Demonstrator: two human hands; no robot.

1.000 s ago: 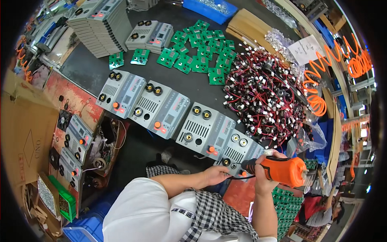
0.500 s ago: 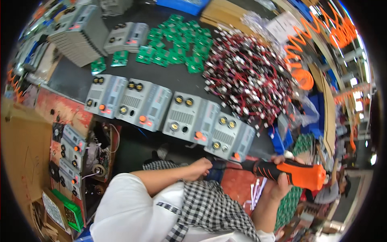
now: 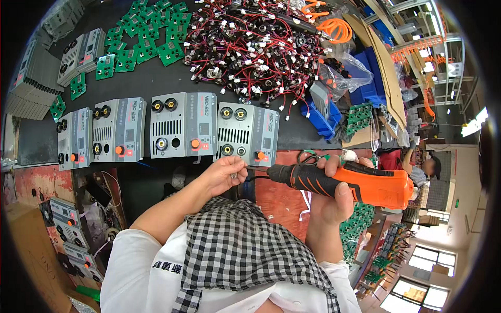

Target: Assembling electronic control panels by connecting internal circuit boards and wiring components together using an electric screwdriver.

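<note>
My right hand (image 3: 332,206) grips an orange and black electric screwdriver (image 3: 378,189), held nearly level with its bit pointing left. At the bit's tip, my left hand (image 3: 227,173) has its thumb and fingers pinched together; whatever they hold is too small and hidden to name. Just beyond this hand stands a grey front panel (image 3: 233,127) with two brass-centred sockets at its top and an orange knob. Beside it, another such panel (image 3: 168,125) and more of the same kind form a row along the table's front edge.
Green circuit boards (image 3: 147,32) lie at the back left, near stacked grey panels (image 3: 32,78). A large heap of red and black wires with white connectors (image 3: 250,49) covers the back middle. Blue bins (image 3: 319,117) stand to the right. More panels (image 3: 67,219) lean at lower left.
The view has swung rightward, so the panels and wire heap appear farther left. My left hand and the screwdriver have come up closer to the row's rightmost panel.
</note>
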